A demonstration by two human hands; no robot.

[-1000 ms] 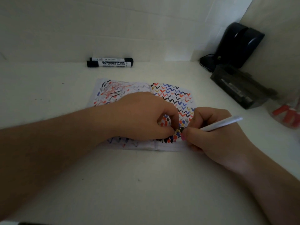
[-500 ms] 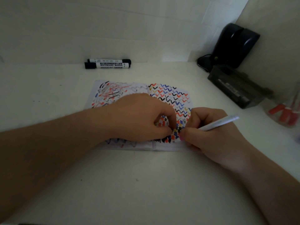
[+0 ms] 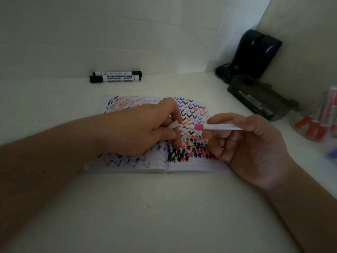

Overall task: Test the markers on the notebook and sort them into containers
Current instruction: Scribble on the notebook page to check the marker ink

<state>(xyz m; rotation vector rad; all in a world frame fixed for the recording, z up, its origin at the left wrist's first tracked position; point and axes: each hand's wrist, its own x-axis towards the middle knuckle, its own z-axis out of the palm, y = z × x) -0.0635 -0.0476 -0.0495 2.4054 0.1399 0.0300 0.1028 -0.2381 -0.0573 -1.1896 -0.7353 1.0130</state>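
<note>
I have the pink-banded marker [image 3: 217,127] pinched in my right hand [image 3: 248,143], lying level across the view above the open notebook [image 3: 184,167], its tip pointing left at the cap [image 3: 172,124] gripped in my left hand [image 3: 145,128], just apart from it. Recapping looks to me like a short slide along that axis, nothing between. The jar of red markers [image 3: 317,123] stands right on the counter [image 3: 164,207], two whiteboard markers [image 3: 115,78] well behind.

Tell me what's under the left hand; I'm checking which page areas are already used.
The left hand, holding a white cap, lies over the open notebook. Scribbles show around it; the page beneath it is hidden.
</note>
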